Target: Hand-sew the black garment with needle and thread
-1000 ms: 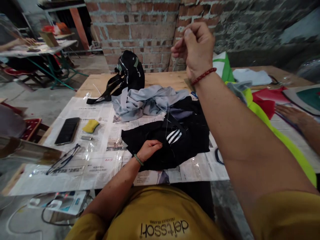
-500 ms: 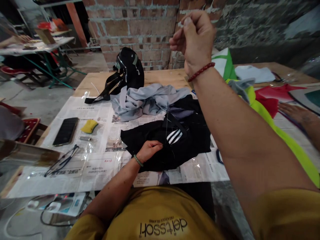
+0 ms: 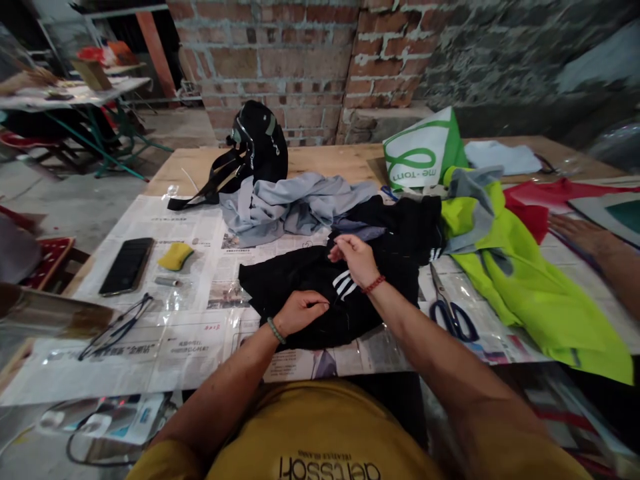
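Note:
A black garment (image 3: pixel 295 267) with white stripes (image 3: pixel 344 285) lies bunched in front of me on newspaper. My left hand (image 3: pixel 303 311) rests on its near side, thumb and fingers pinched on the black cloth. Just above the stripes, my right hand (image 3: pixel 354 259) is closed in a pinch, with a red braided band at the wrist. The sewing thread it draws is too fine to make out now, and any needle in the fingertips is hidden. Light stitch marks show faintly on the cloth.
Scissors (image 3: pixel 450 310) and a neon-yellow garment (image 3: pixel 530 287) lie to the right, near another person's hand (image 3: pixel 580 233). Grey cloth (image 3: pixel 295 203) and a black bag (image 3: pixel 263 143) are behind. At left are a phone (image 3: pixel 127 265), yellow sponge (image 3: pixel 175 255), eyeglasses (image 3: pixel 117 327) and a bottle (image 3: pixel 55 312).
My right hand has come down from high above the table, where a thin thread ran up towards it, to just over the black garment. My left hand has stayed on the cloth.

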